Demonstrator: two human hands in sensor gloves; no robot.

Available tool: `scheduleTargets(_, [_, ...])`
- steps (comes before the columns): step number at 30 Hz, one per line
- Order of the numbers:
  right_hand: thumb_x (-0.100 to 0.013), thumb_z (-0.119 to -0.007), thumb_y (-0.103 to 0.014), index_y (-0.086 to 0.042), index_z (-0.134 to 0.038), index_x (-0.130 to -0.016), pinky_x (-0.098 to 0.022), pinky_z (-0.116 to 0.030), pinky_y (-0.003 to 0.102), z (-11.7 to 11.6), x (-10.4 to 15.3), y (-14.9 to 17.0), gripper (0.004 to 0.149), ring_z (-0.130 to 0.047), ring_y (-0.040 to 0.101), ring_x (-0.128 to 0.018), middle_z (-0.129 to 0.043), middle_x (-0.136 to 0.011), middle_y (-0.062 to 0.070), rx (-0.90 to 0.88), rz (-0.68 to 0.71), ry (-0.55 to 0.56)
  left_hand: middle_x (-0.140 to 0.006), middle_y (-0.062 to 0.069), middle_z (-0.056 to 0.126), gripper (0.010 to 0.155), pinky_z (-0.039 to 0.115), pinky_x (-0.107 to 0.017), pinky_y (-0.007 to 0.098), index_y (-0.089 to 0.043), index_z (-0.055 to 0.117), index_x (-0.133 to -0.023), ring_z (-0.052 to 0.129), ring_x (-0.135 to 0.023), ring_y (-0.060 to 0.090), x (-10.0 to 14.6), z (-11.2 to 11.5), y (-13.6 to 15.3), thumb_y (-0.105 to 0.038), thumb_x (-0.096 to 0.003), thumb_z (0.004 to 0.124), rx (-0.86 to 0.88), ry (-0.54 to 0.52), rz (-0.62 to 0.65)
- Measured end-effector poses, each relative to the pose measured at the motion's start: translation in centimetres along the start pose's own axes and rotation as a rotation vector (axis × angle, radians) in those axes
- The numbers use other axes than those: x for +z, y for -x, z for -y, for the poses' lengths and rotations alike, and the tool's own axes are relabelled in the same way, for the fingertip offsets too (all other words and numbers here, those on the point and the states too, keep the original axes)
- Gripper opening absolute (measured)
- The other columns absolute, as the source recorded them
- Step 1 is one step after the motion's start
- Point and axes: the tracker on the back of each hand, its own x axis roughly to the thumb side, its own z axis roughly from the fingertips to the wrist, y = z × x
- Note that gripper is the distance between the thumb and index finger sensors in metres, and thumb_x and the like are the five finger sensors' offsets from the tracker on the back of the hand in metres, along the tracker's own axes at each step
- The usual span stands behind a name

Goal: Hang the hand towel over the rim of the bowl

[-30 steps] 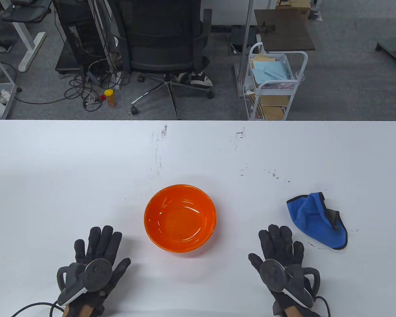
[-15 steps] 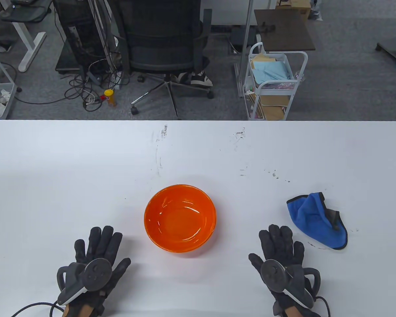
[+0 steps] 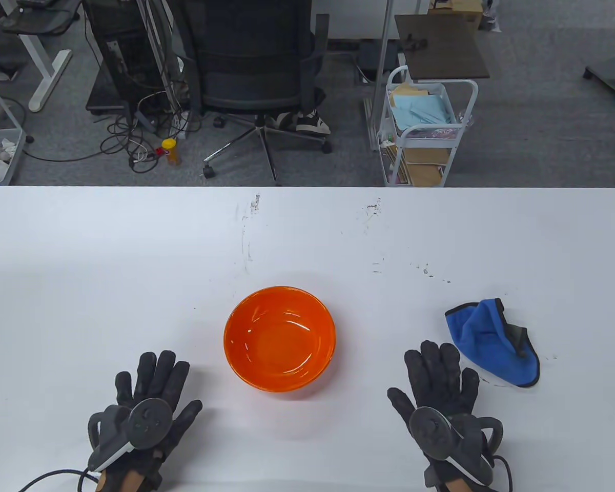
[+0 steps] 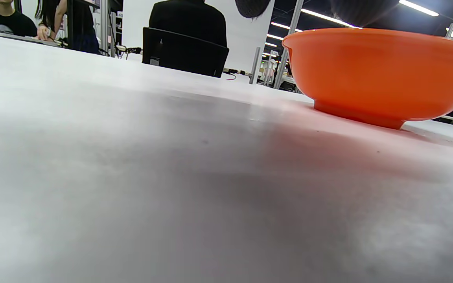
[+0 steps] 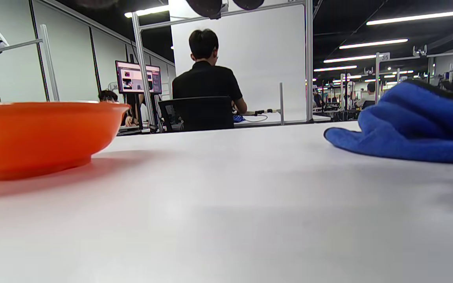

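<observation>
- Table view shows the right hand point(image 3: 441, 394) lying palm down on the white surface point(image 3: 307, 236), fingers spread and straight, gripping nothing.
- A round dark tracker point(image 3: 430, 426) sits strapped on the back of that hand, with a cable trailing off toward the bottom edge.
- The right hand's fingertips point(image 3: 430, 348) point away from the person and lie near the lower left edge of the hand towel point(image 3: 492, 341), apart from it.
- The hand towel is blue with a dark trim, crumpled in a loose heap on the surface, well to the right of the bowl point(image 3: 280, 338).
- In the right wrist view the towel point(image 5: 411, 125) rises as a blue fold at the right, and the bowl point(image 5: 41, 133) stands at the left, with bare surface point(image 5: 226, 204) between them.
- The left hand point(image 3: 151, 394) also lies flat and spread on the surface, holding nothing, with its own tracker point(image 3: 151, 417) on the back.
- It rests near the bowl's lower left side, not touching it.
- The bowl is orange, upright and has nothing in it, standing on a small foot, as the left wrist view point(image 4: 383, 74) shows from low down.
- Beyond the far edge of the surface stand a black office chair point(image 3: 259, 66) and a white wire cart point(image 3: 425, 128) stacked with papers.
</observation>
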Motion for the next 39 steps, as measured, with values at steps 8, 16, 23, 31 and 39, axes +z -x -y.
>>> scheduleTargets(8, [-0.059, -0.053, -0.056, -0.013, -0.026, -0.117, -0.069, -0.023, 0.077, 3.8, -0.4, 4.4, 0.076, -0.015, 0.053, -0.11, -0.024, -0.121, 0.02, 0.009, -0.164, 0.115, -0.121, 0.002, 0.013, 0.076, 0.009, -0.068, 0.064, -0.021, 0.031, -0.117, 0.006, -0.108, 0.033, 0.0, 0.1, 0.3, -0.061, -0.0576, 0.056, 0.0, 0.014, -0.009])
scheduleTargets(16, [-0.055, -0.061, -0.058, -0.008, -0.011, -0.115, -0.066, -0.011, 0.077, 4.8, -3.4, 15.2, 0.092, 0.002, 0.055, -0.104, -0.008, -0.118, 0.023, 0.133, -0.447, -0.114, -0.121, 0.002, 0.014, 0.076, 0.009, -0.068, 0.064, -0.02, 0.032, -0.117, 0.007, -0.108, 0.033, -0.1, 0.1, 0.3, -0.061, -0.0575, 0.056, -0.003, 0.022, -0.018])
scheduleTargets(23, [-0.053, -0.07, -0.056, -0.017, -0.025, -0.116, -0.065, -0.013, 0.078, 0.9, -4.8, 19.0, 0.087, -0.001, 0.057, -0.104, -0.012, -0.118, 0.024, 0.029, -0.537, -0.316, -0.121, 0.003, 0.015, 0.076, 0.01, -0.068, 0.064, -0.02, 0.033, -0.117, 0.008, -0.108, 0.034, -0.1, 0.1, 0.4, -0.06, -0.0574, 0.056, -0.001, 0.021, -0.027])
scheduleTargets(31, [-0.059, -0.07, -0.041, -0.026, -0.07, -0.099, -0.068, -0.023, 0.077, -1.2, -6.2, 19.1, 0.042, -0.021, 0.054, -0.109, -0.038, -0.119, 0.018, 0.083, -0.59, -0.15, -0.121, 0.004, 0.017, 0.075, 0.011, -0.068, 0.065, -0.019, 0.034, -0.117, 0.009, -0.108, 0.035, -0.1, 0.1, 0.5, -0.06, -0.0576, 0.056, 0.003, 0.028, -0.039])
scheduleTargets(39, [-0.059, -0.071, -0.034, -0.017, -0.073, -0.094, -0.069, -0.024, 0.077, 1.2, -6.1, 18.2, 0.04, -0.027, 0.056, -0.108, -0.046, -0.116, 0.018, 0.058, -0.523, -0.065, -0.121, 0.004, 0.015, 0.075, 0.01, -0.069, 0.065, -0.019, 0.032, -0.117, 0.008, -0.109, 0.035, -0.2, 0.0, 0.4, -0.06, -0.0579, 0.055, -0.006, 0.038, -0.035])
